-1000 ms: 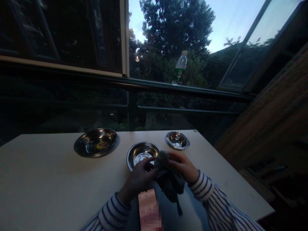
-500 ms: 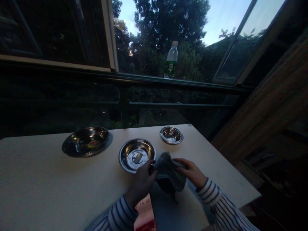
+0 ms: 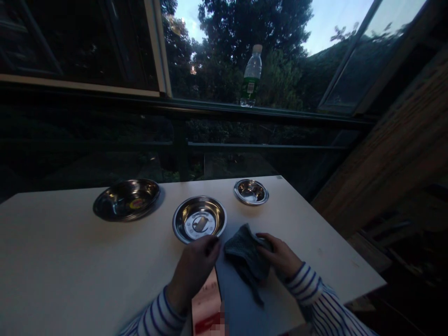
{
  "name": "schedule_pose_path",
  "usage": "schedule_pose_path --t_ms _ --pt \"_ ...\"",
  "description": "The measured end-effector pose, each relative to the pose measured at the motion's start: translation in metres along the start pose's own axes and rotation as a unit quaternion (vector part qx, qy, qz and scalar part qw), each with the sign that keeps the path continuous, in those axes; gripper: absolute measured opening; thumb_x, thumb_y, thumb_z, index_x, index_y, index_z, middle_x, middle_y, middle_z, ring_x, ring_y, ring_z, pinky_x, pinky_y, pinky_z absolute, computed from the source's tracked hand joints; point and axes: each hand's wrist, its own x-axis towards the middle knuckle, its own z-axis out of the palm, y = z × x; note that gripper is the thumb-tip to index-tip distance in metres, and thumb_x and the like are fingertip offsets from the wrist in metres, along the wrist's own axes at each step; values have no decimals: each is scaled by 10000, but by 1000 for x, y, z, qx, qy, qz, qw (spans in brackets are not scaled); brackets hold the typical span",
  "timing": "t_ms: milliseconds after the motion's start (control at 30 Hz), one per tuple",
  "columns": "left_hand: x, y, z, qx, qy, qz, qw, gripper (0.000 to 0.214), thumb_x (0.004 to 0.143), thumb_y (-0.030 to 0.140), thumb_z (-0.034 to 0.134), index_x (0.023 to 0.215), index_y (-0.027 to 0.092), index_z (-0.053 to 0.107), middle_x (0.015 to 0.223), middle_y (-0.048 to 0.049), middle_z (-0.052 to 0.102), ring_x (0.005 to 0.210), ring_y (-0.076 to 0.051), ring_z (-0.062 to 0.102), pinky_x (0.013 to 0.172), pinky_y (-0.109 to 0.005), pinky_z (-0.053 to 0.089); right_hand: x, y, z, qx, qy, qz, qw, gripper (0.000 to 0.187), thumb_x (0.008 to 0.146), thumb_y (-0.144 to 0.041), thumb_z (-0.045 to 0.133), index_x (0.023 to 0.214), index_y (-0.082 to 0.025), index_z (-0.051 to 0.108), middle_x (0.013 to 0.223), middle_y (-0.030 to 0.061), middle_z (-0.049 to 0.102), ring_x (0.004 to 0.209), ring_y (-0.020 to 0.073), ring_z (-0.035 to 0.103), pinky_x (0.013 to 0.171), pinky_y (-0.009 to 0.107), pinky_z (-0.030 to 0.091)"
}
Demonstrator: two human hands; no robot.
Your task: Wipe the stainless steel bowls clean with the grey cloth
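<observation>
A grey-green cloth (image 3: 248, 254) hangs bunched from my right hand (image 3: 282, 256), its thumb and fingers closed on the right side. A loose corner of it droops downward. My left hand (image 3: 194, 263) is apart from the cloth, thumb and fingers pinched together just at the near rim of the middle metal bowl (image 3: 180, 232). Whether the pinch holds the rim or anything else is hidden. Below my left hand, a phone with a lit pink screen (image 3: 206, 303) is partly covered by the wrist.
A large metal bowl (image 3: 119, 200) sits tilted at the back left of the white table (image 3: 77, 266). One small metal bowl (image 3: 252, 192) stands near the back right. Behind the table, a water bottle (image 3: 251, 79) rests on the window ledge.
My left hand has come away from the cloth, moving left and slightly down. The cloth now hangs lower from my right hand. The view has tilted a little.
</observation>
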Motion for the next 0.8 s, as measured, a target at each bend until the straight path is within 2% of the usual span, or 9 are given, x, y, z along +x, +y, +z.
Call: schedule_pose_path --t_ms 67,133,233,300,400,533,667,800 --pt "-1 -3 -14 -14 47 -51 998 245 732 377 546 824 205 694 741 -45 705 668 -199 632 607 -283 442 -1 0 -5 -43 2 -11 999 473 744 -380 515 1132 -115 558 1031 120 634 939 239 587 841 379 449" --pt "-1 -10 -28 -27 121 -96 988 270 695 413 571 805 197 691 728 -43 702 669 -206 622 603 -285 442 0 -2 -10 -76 28 -19 997 458 753 -392 508 1118 -122 572 1073 127 620 975 244 572 862 389 436" --pt "2 -24 -47 -54 213 -136 966 295 667 434 568 759 175 672 706 -46 687 681 -206 606 638 -293 451 7 -10 -16 -97 57 -37 993 410 772 -390 486 1074 -137 601 1029 120 640 937 239 586 834 389 447" --pt "6 -35 -55 -75 246 -166 952 358 664 450 554 838 156 663 727 -58 679 657 -200 595 614 -299 454 14 -20 -18 -101 56 -57 992 370 785 -368 472 1047 -150 618 985 106 658 898 231 601 817 381 453" --pt "13 -50 -60 -134 251 -214 934 424 646 450 563 904 125 646 814 -98 670 625 -184 586 526 -278 437 27 -40 -16 -105 24 -87 990 336 802 -321 447 1026 -156 635 987 101 666 898 230 610 831 377 444" --pt "23 -67 -56 -259 180 -242 917 456 663 478 555 916 105 622 706 -69 643 542 -148 573 487 -264 431 51 -63 -7 -104 -34 -90 990 302 796 -255 449 985 -143 655 999 110 664 941 229 596 859 362 419" --pt "31 -77 -52 -296 151 -237 913 470 642 497 578 891 102 638 654 -44 635 552 -149 588 505 -264 445 75 -76 7 -91 -93 -74 989 260 794 -203 436 871 -134 675 765 61 682 689 159 614 670 277 466" --pt "36 -79 -53 -308 143 -233 911 441 645 491 577 830 99 662 585 -25 620 526 -147 577 511 -267 442 87 -79 19 -72 -144 -44 986 265 803 -192 418 748 -125 668 653 33 646 528 113 559 530 229 433"
